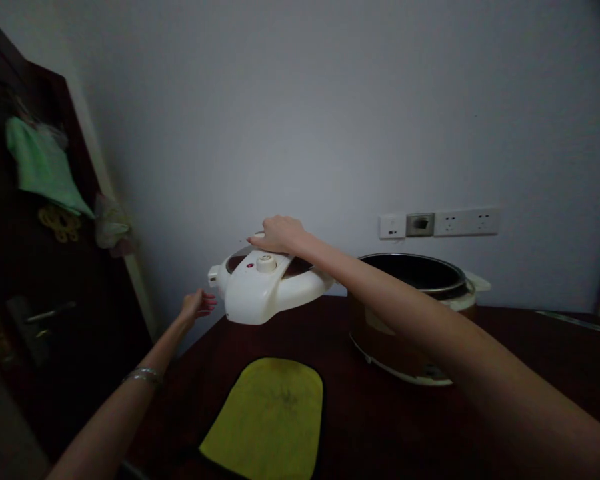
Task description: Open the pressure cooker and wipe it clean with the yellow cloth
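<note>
My right hand (279, 235) rests on top of a white pressure-cooker lid (267, 285), fingers curled over its far side, gripping it. The lid is tilted and sits or hovers just above the dark red table (390, 420); I cannot tell which. My left hand (198, 305) is stretched out just left of the lid at the table's left edge, fingers apart, holding nothing. The open cooker pot (410, 313) stands to the right of the lid, partly hidden behind my right forearm.
A yellow cloth (270, 417) lies on the table near me. A strip of wall sockets (440, 223) is behind the pot. At the left a dark door with a handle (50, 313) carries a green bag (43, 167) and other hanging things.
</note>
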